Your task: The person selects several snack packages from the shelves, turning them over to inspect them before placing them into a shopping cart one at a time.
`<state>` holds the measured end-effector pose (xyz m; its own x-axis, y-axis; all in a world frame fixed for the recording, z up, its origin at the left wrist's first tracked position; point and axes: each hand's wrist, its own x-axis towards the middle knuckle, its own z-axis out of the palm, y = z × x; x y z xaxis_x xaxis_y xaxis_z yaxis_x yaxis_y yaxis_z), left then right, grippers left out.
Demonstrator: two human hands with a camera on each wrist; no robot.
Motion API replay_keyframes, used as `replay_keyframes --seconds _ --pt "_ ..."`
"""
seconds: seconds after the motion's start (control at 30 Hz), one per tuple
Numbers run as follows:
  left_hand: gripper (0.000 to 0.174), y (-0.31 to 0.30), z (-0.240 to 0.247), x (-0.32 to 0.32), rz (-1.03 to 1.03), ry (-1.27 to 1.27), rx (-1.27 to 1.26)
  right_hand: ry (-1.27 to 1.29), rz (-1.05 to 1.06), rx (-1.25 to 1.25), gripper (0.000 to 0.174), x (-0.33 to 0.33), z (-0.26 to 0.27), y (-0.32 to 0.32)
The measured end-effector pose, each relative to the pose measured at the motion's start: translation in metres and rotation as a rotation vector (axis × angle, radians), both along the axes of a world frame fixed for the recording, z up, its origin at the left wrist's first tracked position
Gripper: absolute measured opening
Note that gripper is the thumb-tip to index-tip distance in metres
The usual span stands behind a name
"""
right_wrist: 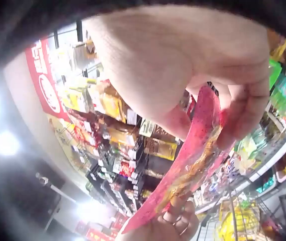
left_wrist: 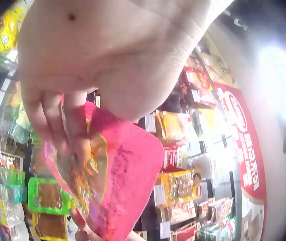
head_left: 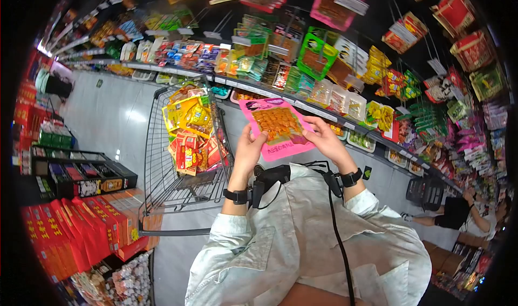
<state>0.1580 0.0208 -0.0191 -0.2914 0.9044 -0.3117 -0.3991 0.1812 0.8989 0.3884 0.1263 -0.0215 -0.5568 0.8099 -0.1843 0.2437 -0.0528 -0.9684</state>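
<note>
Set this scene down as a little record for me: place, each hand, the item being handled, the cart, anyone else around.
Place: shop aisle, stocked shelf ahead
Left hand: pinches the left side of the pack
Right hand: pinches its right side
Pack: pink, orange-brown food showing in the middle
Cart: on the left, holding yellow and red packets
Others: one person at right, another far left
</note>
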Motion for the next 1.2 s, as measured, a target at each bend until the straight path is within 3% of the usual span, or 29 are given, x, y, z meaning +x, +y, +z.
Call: replay_keyframes --seconds 0.27,0.3,0.37,0.47,0.63,0.83,0.97,1.2 --pt "0.026 -0.083 -0.007 -0.087 0.596 0.002 0.042 0.050 0.348 -0.053 0.044 -0.120 0.032 -0.011" --pt "0.027 -0.087 0.009 -0.089 0.655 -0.060 0.055 0.074 0.386 -0.073 0.043 -0.130 0.035 -0.012" --pt "0.042 -0.098 -0.001 -0.098 0.718 -0.039 0.016 0.042 0.467 -0.040 0.041 -0.144 0.037 -0.015" --pt "0.047 -0.098 0.003 -0.093 0.738 -0.030 -0.007 0.039 0.513 0.001 0.039 -0.154 0.036 -0.017" --pt "0.046 -0.072 -0.015 -0.085 0.516 -0.049 -0.012 0.004 0.478 0.027 0.033 -0.126 0.030 -0.017" --pt "0.041 -0.010 -0.017 -0.048 0.167 -0.063 -0.020 -0.122 0.151 -0.063 0.031 -0.049 0.037 -0.016" --pt "0.037 0.032 -0.024 -0.009 -0.075 -0.062 -0.006 -0.032 -0.082 -0.053 0.031 0.015 0.029 -0.031" --pt "0.034 0.068 -0.021 0.081 -0.394 -0.021 -0.006 -0.061 -0.325 -0.148 0.032 0.092 0.038 -0.058"
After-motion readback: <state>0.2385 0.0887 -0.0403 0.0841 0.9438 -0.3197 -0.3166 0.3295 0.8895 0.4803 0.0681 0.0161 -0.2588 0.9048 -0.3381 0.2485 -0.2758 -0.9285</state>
